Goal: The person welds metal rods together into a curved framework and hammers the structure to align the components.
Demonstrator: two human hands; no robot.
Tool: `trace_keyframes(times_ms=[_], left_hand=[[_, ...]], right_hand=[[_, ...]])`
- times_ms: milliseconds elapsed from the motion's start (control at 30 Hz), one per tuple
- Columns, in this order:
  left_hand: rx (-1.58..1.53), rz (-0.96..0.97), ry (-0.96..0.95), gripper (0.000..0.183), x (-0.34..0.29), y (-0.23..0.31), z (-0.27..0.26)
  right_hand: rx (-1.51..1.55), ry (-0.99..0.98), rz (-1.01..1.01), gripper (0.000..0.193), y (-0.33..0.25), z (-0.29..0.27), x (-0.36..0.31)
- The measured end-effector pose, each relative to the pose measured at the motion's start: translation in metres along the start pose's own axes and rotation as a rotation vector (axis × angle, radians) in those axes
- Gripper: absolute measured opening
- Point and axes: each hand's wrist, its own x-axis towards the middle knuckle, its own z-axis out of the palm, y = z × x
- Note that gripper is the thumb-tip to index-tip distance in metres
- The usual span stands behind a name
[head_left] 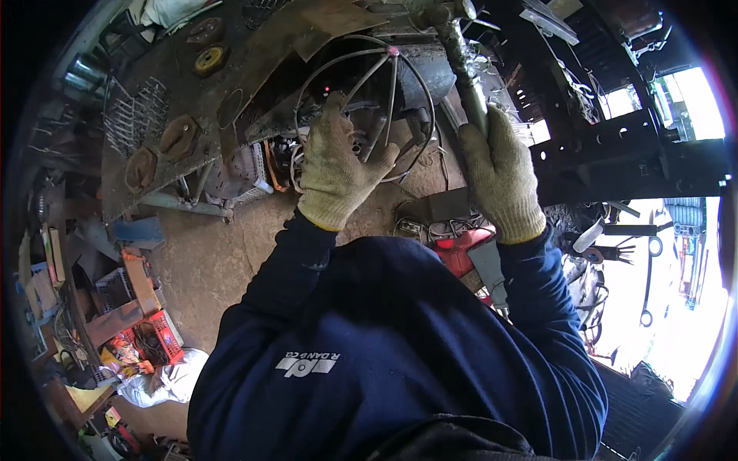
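A round frame of bent metal rods (393,84), its spokes meeting at a glowing reddish joint, stands tilted over the edge of the workbench. My left hand (336,169), in a knitted work glove, holds the frame at its near left side, thumb and fingers curved around the rods. In my gloved right hand (503,180) is a hammer (467,69) with a thick, worn metal handle. The hammer's head points away from me, at the far edge of the view, to the right of the frame and apart from its joint.
The dark metal workbench (223,92) carries a wire-spike rack (138,107), rusty hexagonal pieces (179,138) and a yellow disc (210,59). A drilled steel beam (623,142) extends rightward. A red object (461,250) lies near my right forearm; a red crate (161,338) stands lower left.
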Motion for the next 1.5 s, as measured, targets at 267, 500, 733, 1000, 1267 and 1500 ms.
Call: trace_keyframes(times_ms=[267,500,733,1000,1267,1500], left_hand=[[-0.060,-0.069,-0.047,0.105,0.003,-0.001,-0.005],[-0.022,0.023,0.001,0.100,0.002,-0.011,0.000],[0.016,-0.007,-0.031,0.099,0.004,0.001,-0.010],[0.045,0.021,-0.034,0.095,0.003,0.004,-0.011],[-0.261,-0.137,-0.143,0.101,0.016,0.017,-0.015],[0.081,0.062,-0.014,0.101,0.004,-0.003,-0.011]], right_hand=[[0.019,-0.009,0.007,0.040,0.004,0.004,0.001],[0.018,-0.010,0.009,0.041,0.001,0.004,0.004],[0.021,-0.010,0.022,0.042,-0.023,-0.004,0.001],[-0.115,-0.111,0.084,0.041,-0.028,-0.009,0.009],[-0.293,-0.082,-0.022,0.033,0.006,0.023,0.007],[-0.041,0.082,-0.011,0.037,-0.042,-0.008,0.005]])
